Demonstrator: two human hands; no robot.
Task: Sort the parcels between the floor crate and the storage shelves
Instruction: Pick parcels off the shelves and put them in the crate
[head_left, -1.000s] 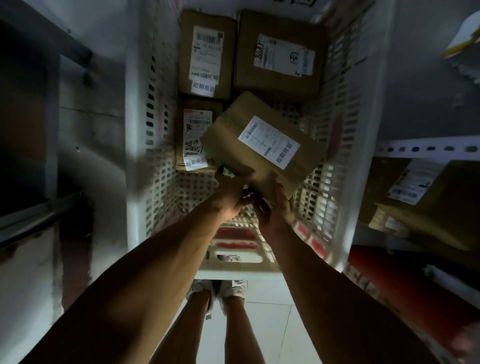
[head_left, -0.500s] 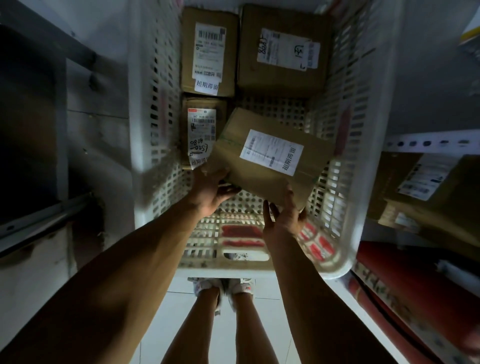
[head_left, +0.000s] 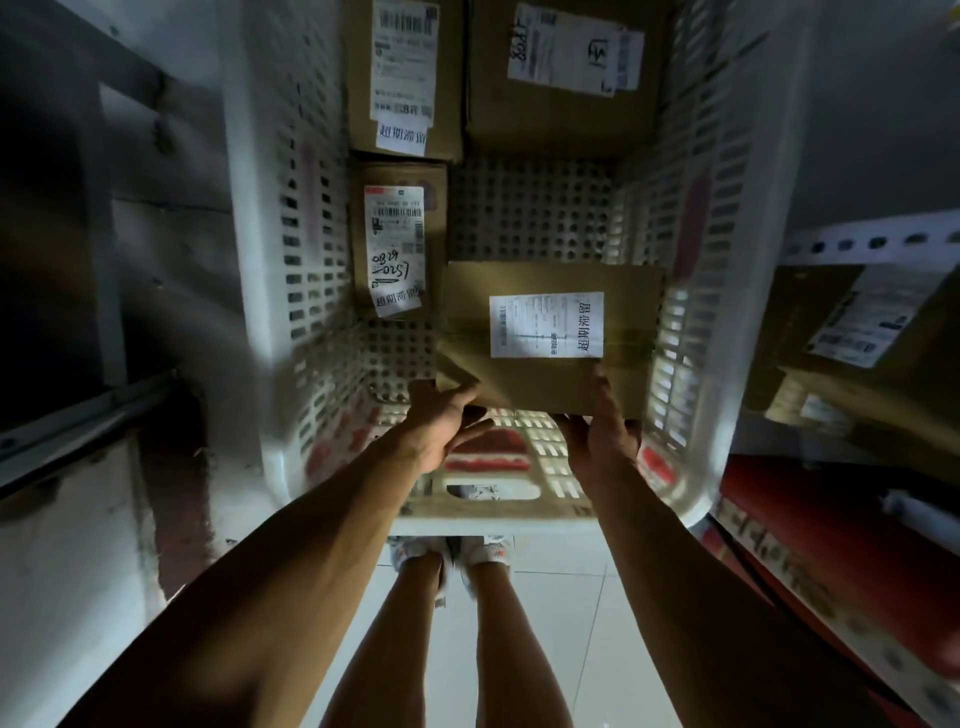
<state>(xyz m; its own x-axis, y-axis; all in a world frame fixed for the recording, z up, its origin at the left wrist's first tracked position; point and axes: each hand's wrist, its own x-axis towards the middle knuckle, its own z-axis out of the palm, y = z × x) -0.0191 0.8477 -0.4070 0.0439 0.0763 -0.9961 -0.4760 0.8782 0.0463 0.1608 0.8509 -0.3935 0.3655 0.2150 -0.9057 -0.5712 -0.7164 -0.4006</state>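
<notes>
A brown cardboard parcel (head_left: 540, 384) with a white label sits low in the near right part of the white plastic floor crate (head_left: 265, 260). My left hand (head_left: 441, 421) holds its near left corner. At the parcel's near edge my right hand (head_left: 602, 436) grips it, thumb lying on the top face. Three other labelled parcels lie in the crate: a narrow one (head_left: 397, 234) at the left, one (head_left: 402, 78) at the far left, and a large one (head_left: 566, 73) at the far right.
Storage shelves stand to the right with a white perforated rail (head_left: 872, 241), a labelled box (head_left: 857, 322) and a red object (head_left: 831, 545) lower down. A dark shelf unit (head_left: 78, 260) stands to the left. My legs and shoes (head_left: 452, 556) are on the tiled floor below.
The parcel has turned square to the crate walls and dropped lower toward the near right of the crate. Both hands stayed on its near edge and moved with it.
</notes>
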